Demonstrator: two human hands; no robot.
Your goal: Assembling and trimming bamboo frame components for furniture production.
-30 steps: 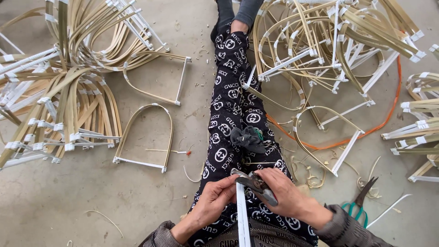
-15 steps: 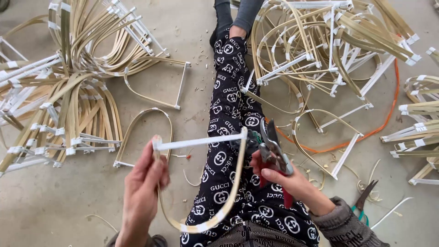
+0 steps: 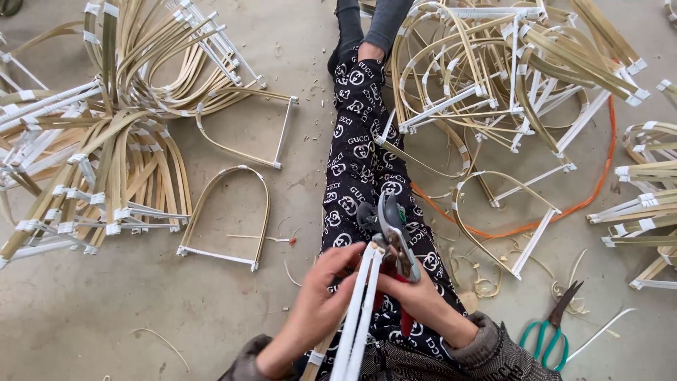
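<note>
Surveying from largest to smallest, I list first the concrete floor [image 3: 106, 317], bare only at lower left and in the strip between the heaps. Next, the left heap of bent bamboo frames [image 3: 99, 141] and the right heap [image 3: 508, 77], each crowding the outstretched legs in patterned trousers [image 3: 360, 162]. Two single arched frames [image 3: 229, 215] lie apart at left; an orange cord [image 3: 564, 208] curves at right. On the lap, the white-wrapped frame end [image 3: 360, 310] stands up toward the camera; my left hand [image 3: 321, 300] has its fingers closed round it, and my right hand [image 3: 416, 293] grips the pruning shears [image 3: 395, 233] at its tip. I judge trimming to be in hand; the cut needs a steady frame. Green-handled scissors [image 3: 553, 331] lie near, right.
</note>
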